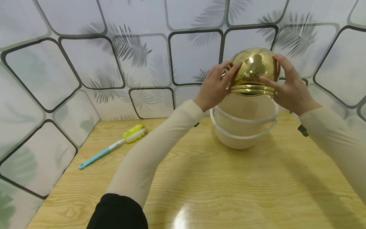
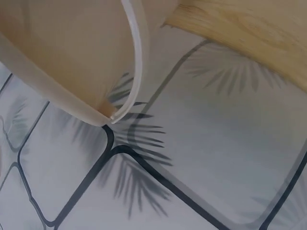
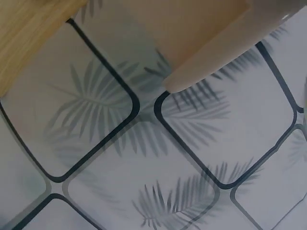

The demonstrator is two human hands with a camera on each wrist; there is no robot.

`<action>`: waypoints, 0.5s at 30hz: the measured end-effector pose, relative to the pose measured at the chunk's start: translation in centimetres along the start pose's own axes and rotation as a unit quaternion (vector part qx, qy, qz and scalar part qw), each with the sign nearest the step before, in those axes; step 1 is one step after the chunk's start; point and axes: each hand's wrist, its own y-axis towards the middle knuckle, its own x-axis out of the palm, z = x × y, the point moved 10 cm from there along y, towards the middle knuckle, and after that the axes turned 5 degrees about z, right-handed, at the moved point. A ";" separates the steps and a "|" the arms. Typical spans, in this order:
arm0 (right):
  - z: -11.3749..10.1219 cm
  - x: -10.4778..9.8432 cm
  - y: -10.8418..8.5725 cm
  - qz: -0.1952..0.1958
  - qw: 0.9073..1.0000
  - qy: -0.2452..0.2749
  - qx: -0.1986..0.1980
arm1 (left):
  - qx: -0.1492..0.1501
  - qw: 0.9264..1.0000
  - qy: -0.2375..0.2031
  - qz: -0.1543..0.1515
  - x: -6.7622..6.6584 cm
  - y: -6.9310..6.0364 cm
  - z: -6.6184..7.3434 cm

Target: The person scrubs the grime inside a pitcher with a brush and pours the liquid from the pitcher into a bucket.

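In the head view, a shiny gold rounded pot with a ridged rim is held above a white bucket, its rounded bottom up and its mouth hidden from view. My left hand grips the pot's left side, where a small metal part shows between the fingers. On the other side, my right hand holds it with thumb on the front and fingers reaching over the far edge. The bucket's rim and handle appear in the left wrist view. Part of the bucket shows in the right wrist view; neither wrist view shows a hand.
A bottle brush with a blue handle and a yellow-and-white sponge head lies at the left on the wooden table. Behind the table rises a patterned wall with leaf prints, close behind the bucket.
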 end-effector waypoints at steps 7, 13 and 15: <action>1.0 2.0 0.2 -0.126 0.991 0.028 0.031 | -0.080 0.978 -0.040 -0.189 2.6 -0.6 -2.0; 1.7 3.6 0.1 -0.222 0.961 0.108 0.127 | -0.130 0.938 -0.078 -0.311 4.5 -1.9 -3.4; 2.0 4.0 -0.3 -0.242 0.950 0.130 0.149 | -0.148 0.920 -0.097 -0.351 5.0 -2.4 -3.6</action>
